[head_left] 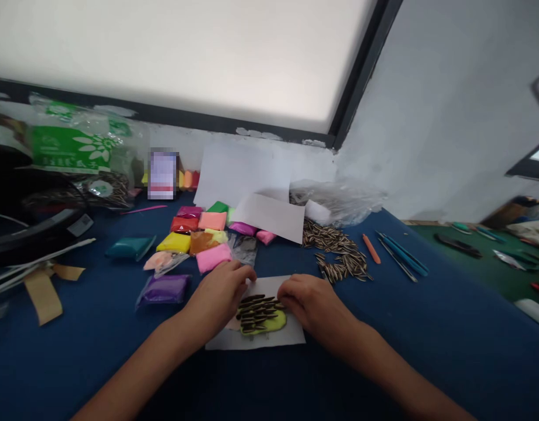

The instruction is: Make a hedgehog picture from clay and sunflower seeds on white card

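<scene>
Right hand (311,299): fingertips bunched close at the right end of the seed rows (256,309), any pinched seed hidden; left hand (222,293): fingers curled by their upper left, cannot tell whether holding; yellow clay (275,323) beneath lies between hands on white paper (295,339); clay packets (214,257) crowd beyond left, loose seeds (346,266) beyond right, tweezers (405,255) farther right; upright panel (162,175) pixelated; black object (6,199) cut off leftward.

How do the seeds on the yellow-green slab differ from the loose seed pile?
The seeds on the yellow-green slab lie in rough rows; the loose seed pile is jumbled. The slab's seeds cover a small patch; the pile spreads wider. Both show narrow, elongated seeds.
</scene>
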### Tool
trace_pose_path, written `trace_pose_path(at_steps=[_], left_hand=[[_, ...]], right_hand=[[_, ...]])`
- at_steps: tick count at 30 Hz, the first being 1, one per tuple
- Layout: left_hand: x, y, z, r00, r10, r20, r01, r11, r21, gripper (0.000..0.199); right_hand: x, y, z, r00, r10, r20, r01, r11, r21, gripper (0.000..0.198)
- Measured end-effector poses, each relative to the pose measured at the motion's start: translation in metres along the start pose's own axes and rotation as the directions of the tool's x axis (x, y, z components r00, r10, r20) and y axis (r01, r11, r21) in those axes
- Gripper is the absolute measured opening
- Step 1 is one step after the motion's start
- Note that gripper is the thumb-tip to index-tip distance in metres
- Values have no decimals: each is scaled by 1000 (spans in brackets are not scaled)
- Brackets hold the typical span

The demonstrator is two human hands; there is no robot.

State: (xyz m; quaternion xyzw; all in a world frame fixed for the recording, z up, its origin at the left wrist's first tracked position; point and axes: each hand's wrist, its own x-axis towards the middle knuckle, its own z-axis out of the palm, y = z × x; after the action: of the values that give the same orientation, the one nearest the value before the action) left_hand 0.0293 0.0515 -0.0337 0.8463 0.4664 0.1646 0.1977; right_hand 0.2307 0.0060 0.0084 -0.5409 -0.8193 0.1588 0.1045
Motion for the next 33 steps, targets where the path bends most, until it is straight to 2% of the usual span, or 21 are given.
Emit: trace_pose_path(at_steps=[9,14,19,24,33], left_hand=[[0,2,-2,1000,6,-5,-6,1000,17,27],[-1,3,-2,1000,17,-12,-17,1000,10,27],[-1,2,-1,1000,20,-16,-20,1000,3,27],[0,2,-1,1000,23,-15,-23,1000,4,27],[-1,1,-1,999,26,-24,-26,1000,2,28]], right_hand=[[-5,-1,-12,1000,13,-3,-13,1000,-24,13],[-8,-3,-19,998,26,51,-24,998,-50,8],[-7,-7,-16,996,56,75,-53,998,-37,9],[-5,-7,-13,996,26,88,-21,998,-54,16],[-3,-10,-9,994,-13,110,33,982,-187,23]])
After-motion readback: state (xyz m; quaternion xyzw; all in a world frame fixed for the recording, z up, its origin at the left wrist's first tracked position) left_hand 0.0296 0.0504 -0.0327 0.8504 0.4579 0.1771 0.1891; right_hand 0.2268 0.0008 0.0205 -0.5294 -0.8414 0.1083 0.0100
